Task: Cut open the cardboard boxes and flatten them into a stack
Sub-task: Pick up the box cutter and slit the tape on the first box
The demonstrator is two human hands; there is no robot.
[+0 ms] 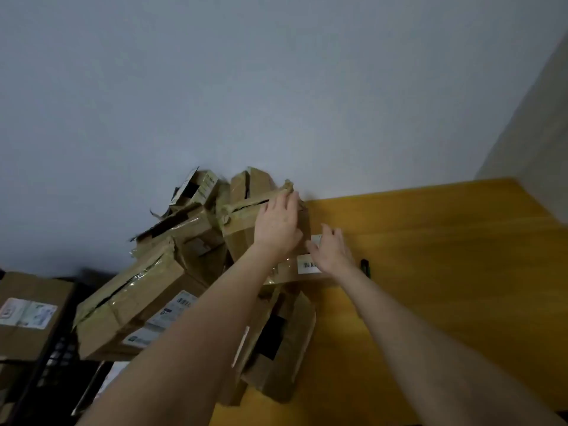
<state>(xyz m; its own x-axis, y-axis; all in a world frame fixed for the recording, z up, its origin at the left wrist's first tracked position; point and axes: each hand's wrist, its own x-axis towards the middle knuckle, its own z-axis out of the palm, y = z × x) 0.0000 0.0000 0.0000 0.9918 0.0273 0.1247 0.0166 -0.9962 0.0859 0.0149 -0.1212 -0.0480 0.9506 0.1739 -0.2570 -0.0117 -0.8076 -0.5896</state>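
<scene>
1. Left hand lies on the top cardboard box of the pile, fingers stretched nearly straight over its taped upper face and reaching the crumpled far corner; it presses rather than clenches.
2. Right hand is released, fingers spread, touching the same box's right side, just beside a white barcode label; whether the palm also touches, I cannot tell.
3. That box sits tilted, high on the heap, its far edge close against the wall; a slit runs along its tape.
4. Around it the other boxes lean at odd angles; a long flattened-looking box slopes down to the left, its end past the table's left edge; another, with open flaps, lies under the forearms near the front edge.
5. To the right a small black tool lies on the wooden table, near the right wrist but apart from it; beyond it the tabletop runs bare to the corner of the room.
6. Far left, a separate labelled box rests on a dark rack, well apart from the heap.
</scene>
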